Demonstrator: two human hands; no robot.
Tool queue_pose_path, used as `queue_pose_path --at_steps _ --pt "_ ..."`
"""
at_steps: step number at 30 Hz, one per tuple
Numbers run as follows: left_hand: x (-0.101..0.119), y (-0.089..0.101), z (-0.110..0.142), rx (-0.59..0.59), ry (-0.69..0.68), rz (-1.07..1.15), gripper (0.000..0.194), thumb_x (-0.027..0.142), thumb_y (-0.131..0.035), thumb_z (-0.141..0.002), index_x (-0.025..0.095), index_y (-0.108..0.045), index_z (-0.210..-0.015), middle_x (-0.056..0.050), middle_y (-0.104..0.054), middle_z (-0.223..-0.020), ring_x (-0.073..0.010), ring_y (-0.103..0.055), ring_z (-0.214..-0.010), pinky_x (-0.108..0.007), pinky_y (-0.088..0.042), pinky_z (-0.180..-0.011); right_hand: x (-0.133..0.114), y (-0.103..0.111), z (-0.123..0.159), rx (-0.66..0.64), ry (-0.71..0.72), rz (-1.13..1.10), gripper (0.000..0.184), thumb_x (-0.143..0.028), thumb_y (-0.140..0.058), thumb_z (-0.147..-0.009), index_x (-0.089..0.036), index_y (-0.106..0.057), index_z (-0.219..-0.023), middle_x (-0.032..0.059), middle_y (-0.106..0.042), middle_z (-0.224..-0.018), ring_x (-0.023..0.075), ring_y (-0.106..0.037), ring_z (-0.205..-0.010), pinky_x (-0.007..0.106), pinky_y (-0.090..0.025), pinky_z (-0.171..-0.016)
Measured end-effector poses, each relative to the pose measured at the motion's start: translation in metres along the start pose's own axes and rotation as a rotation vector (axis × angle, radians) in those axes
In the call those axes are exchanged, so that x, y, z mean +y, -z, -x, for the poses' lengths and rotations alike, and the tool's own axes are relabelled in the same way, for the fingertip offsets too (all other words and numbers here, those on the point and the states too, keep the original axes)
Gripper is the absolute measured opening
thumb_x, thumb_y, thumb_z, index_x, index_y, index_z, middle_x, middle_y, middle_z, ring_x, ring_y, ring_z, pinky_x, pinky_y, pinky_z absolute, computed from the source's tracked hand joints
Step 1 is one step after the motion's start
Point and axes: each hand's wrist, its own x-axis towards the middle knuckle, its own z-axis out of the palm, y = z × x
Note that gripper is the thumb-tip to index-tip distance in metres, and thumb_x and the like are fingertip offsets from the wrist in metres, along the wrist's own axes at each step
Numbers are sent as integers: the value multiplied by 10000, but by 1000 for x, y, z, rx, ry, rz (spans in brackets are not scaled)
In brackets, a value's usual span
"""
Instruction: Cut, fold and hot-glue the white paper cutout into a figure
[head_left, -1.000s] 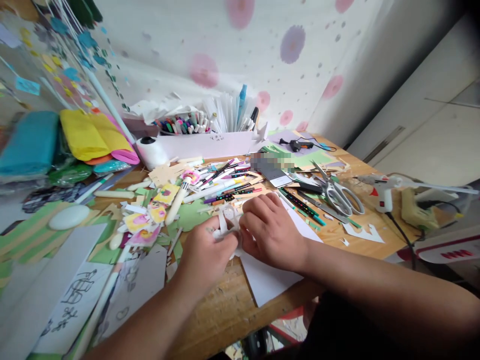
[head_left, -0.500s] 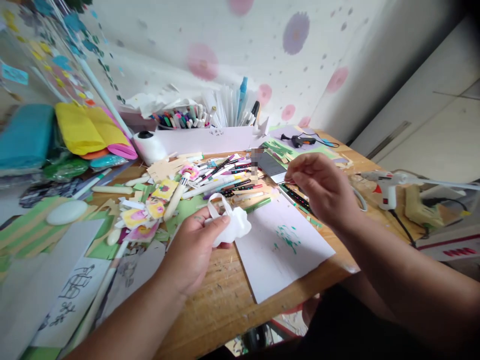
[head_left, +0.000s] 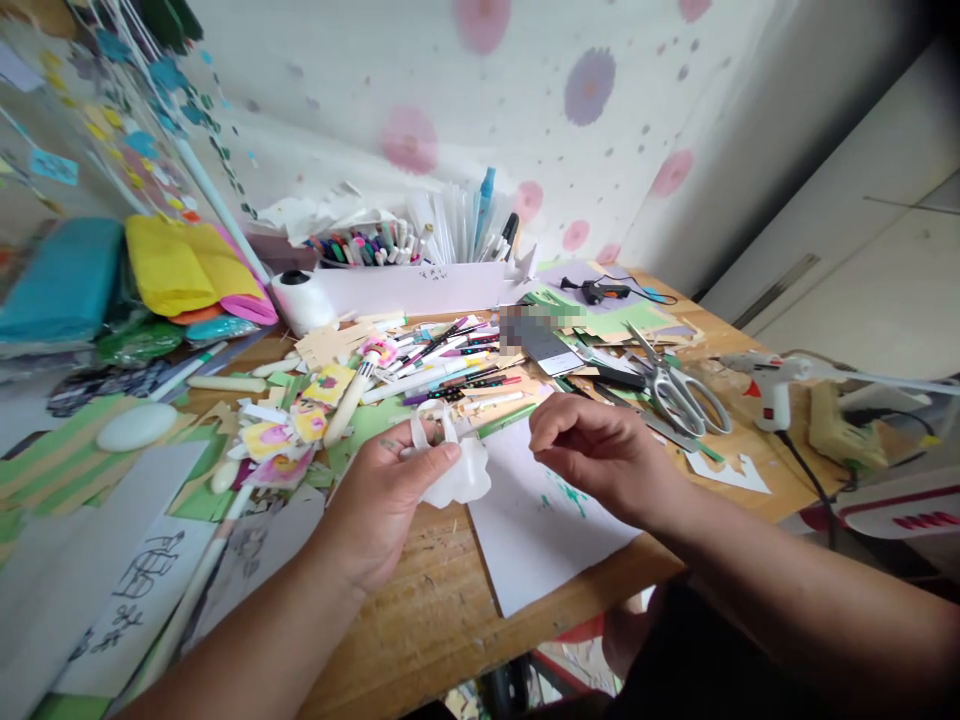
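Observation:
A small white cloud-shaped piece with a scalloped edge and a ribbon loop on top is pinched between the thumb and fingers of my left hand. It looks like soft fabric. To its right, my right hand hovers above a white sheet of paper with green marks. Thumb and forefinger are pressed together there; anything thin between them is too small to see. The two hands are a short way apart. Behind them lie loose pens and markers.
Scissors and a white glue gun lie at the right. A phone is behind my right hand. A spool of white thread stands beside the pen box. Paper flowers and paper scraps cover the left side.
My right hand has come down and left, closer to my left hand, uncovering the scissors. The white piece has tilted and shifted slightly left and down in my left hand.

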Motion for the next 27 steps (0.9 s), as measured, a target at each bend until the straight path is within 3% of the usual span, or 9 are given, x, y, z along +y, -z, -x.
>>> queue_pose_path --at_steps 5,8,10,14,18,20,23,25,27 --pt "0 -1 0 9 -9 12 54 226 -699 -757 189 -670 -784 23 -653 -657 -127 -567 -614 -244 -440 -614 3 -13 -2 -62 -93 -211 45 -203 -596 -859 -189 -638 -849 10 -597 -779 120 -559 -702 275 -473 -657" --pt "2 -2 0 -13 -40 56 83 237 -678 -786 179 -685 -845 8 -670 -708 -133 -581 -682 -252 -451 -687 10 -20 -4 -37 -122 -375 61 -251 -623 -858 -193 -618 -874 -14 -570 -739 107 -554 -653 271 -493 -644" --pt "3 -2 0 -5 -52 75 88 261 -678 -790 177 -682 -814 10 -659 -691 -127 -566 -664 -234 -444 -631 13 -21 -3 -3 -99 -438 65 -262 -604 -877 -199 -610 -894 -33 -542 -694 98 -538 -595 292 -510 -654" --pt "4 1 1 56 -20 61 131 313 -699 -771 189 -671 -801 8 -663 -730 -131 -559 -694 -206 -419 -534 7 -14 -3 -66 -83 -274 89 -246 -541 -916 -206 -617 -894 -27 -553 -655 98 -524 -555 270 -500 -587" --pt "4 4 2 21 -28 72 169 258 -707 -759 223 -680 -923 -3 -706 -889 -150 -590 -844 -220 -450 -630 -3 -5 -3 -172 57 -12 65 -217 -601 -859 -196 -655 -830 46 -614 -826 155 -581 -787 322 -506 -726" --pt "4 3 1 6 -63 72 222 221 -704 -754 230 -675 -974 -9 -711 -955 -157 -595 -889 -228 -451 -669 -1 -4 -1 -143 3 -47 55 -235 -634 -835 -189 -653 -813 29 -611 -762 130 -568 -665 277 -505 -612" --pt "2 1 1 -12 -106 64 313 184 -705 -742 216 -659 -1050 -28 -716 -1010 -178 -606 -945 -257 -460 -758 4 -7 4 -123 -178 -90 118 -282 -614 -857 -178 -630 -805 -25 -574 -600 64 -431 -413 192 -380 -382" --pt "0 -1 1 -26 -130 40 333 186 -707 -743 212 -655 -1071 -35 -722 -1021 -200 -614 -984 -299 -457 -843 4 -9 6 -129 -127 -4 92 -238 -582 -873 -180 -629 -820 0 -614 -662 89 -524 -499 219 -455 -468" --pt "0 -2 2 -32 -164 -59 318 212 -691 -765 219 -657 -1082 -42 -721 -1053 -223 -620 -1008 -344 -441 -906 1 -9 6 -82 28 108 75 -155 -566 -854 -190 -632 -860 59 -645 -892 156 -618 -813 320 -521 -735"
